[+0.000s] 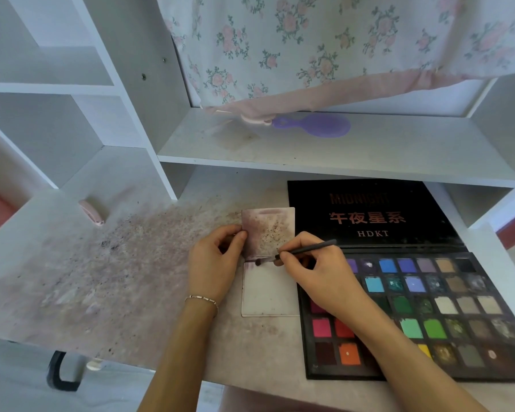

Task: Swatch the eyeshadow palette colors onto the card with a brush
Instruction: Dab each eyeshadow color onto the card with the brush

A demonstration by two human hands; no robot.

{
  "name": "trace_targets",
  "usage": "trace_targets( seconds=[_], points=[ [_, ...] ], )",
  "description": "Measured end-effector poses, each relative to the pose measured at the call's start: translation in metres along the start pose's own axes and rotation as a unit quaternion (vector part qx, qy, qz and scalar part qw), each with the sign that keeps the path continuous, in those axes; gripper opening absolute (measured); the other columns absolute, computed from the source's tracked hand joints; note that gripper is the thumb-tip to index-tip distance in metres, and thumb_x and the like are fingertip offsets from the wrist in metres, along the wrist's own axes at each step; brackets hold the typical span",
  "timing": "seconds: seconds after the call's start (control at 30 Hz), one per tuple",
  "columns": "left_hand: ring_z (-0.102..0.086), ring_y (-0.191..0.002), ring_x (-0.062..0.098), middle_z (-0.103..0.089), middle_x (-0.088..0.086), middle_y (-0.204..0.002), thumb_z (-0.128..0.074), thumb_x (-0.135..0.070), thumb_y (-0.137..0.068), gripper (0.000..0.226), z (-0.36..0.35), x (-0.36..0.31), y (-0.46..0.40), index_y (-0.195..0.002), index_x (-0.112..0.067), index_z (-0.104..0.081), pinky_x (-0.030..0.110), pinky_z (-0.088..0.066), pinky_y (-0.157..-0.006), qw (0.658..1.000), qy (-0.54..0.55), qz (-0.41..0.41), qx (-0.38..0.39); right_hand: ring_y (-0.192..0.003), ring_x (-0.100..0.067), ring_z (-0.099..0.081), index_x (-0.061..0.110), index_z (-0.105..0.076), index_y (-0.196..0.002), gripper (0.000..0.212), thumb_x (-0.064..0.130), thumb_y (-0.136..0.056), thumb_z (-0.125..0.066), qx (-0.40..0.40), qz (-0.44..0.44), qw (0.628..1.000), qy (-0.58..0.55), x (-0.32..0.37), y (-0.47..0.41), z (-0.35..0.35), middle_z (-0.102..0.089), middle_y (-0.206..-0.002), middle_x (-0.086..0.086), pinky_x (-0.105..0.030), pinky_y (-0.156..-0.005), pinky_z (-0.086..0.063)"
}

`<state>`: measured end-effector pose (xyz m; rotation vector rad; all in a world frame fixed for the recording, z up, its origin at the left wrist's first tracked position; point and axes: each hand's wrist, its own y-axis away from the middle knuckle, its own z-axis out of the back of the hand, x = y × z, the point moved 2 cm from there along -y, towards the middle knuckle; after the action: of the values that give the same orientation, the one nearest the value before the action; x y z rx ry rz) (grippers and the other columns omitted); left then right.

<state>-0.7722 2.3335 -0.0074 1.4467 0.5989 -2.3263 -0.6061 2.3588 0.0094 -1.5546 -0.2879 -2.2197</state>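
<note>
We judge we are mid-swatch: our right hand (312,270) pinches the brush (305,249), its dark tip touching the top edge of the near card (269,292), while our left hand (216,263) pinches the left edge of the stained far card (268,230). The cards lie between our hands, the open eyeshadow palette (422,307) just right under our right forearm. Next, we would reload from a fresh pan, then place a stroke beside this one.

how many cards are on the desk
2: a stained upper card, pinched by the left hand, and a paler lower card beside the palette.
</note>
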Motion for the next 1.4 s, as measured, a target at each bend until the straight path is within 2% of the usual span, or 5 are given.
trace_targets(
  seconds=[0.2,0.6,1.17,1.27,1.4],
  points=[
    [-0.062,-0.071,0.007,-0.064,-0.014,-0.073,-0.062,-0.013,-0.083,0.015,0.0001,-0.0003,0.0,-0.081,-0.027,-0.065,0.023,-0.051,-0.069,1.0,-0.002,0.001,0.003,-0.075,-0.008,-0.062,0.024,-0.061,-0.079,0.012,0.013,-0.084,-0.059,0.003,-0.003,1.0,-0.006,-0.0002,-0.0001,0.0002,-0.068,-0.079,0.002,-0.017,-0.065,-0.051],
    [-0.063,-0.072,0.012,-0.066,-0.008,-0.074,-0.061,-0.013,-0.083,0.013,-0.0003,0.0018,-0.0009,-0.083,-0.025,-0.066,0.025,-0.051,-0.071,1.0,-0.004,-0.001,0.009,-0.08,-0.012,-0.064,0.024,-0.061,-0.077,0.013,0.014,-0.084,-0.06,0.009,-0.001,1.0,-0.003,-0.0008,0.0005,0.0002,-0.069,-0.08,0.0,-0.024,-0.071,-0.053],
    [-0.063,-0.074,0.011,-0.066,-0.008,-0.076,-0.061,-0.013,-0.084,0.011,0.0002,-0.001,-0.0001,-0.088,-0.019,-0.068,0.026,-0.052,-0.072,1.0,-0.009,0.003,0.007,-0.077,-0.004,-0.062,0.026,-0.06,-0.077,0.013,0.015,-0.084,-0.059,0.015,0.006,1.0,0.004,-0.0005,0.0002,0.0003,-0.068,-0.08,0.004,-0.015,-0.069,-0.051],
    [-0.062,-0.073,0.008,-0.065,-0.013,-0.075,-0.061,-0.014,-0.084,0.011,0.0004,-0.0016,-0.0001,-0.086,-0.022,-0.067,0.024,-0.052,-0.071,1.0,-0.015,0.0,0.006,-0.079,-0.004,-0.063,0.023,-0.061,-0.079,0.012,0.014,-0.085,-0.058,-0.001,0.005,1.0,-0.003,-0.0009,-0.0015,0.0007,-0.069,-0.079,0.005,-0.016,-0.07,-0.05],
    [-0.063,-0.074,0.012,-0.066,-0.008,-0.077,-0.061,-0.013,-0.083,0.011,0.0004,-0.0016,-0.0004,-0.087,-0.02,-0.068,0.026,-0.051,-0.073,1.0,-0.015,0.003,0.006,-0.079,0.0,-0.064,0.024,-0.061,-0.082,0.016,0.009,-0.087,-0.057,-0.036,0.011,0.998,-0.057,0.001,-0.002,0.0049,-0.068,-0.079,0.006,-0.01,-0.069,-0.048]
  ],
)
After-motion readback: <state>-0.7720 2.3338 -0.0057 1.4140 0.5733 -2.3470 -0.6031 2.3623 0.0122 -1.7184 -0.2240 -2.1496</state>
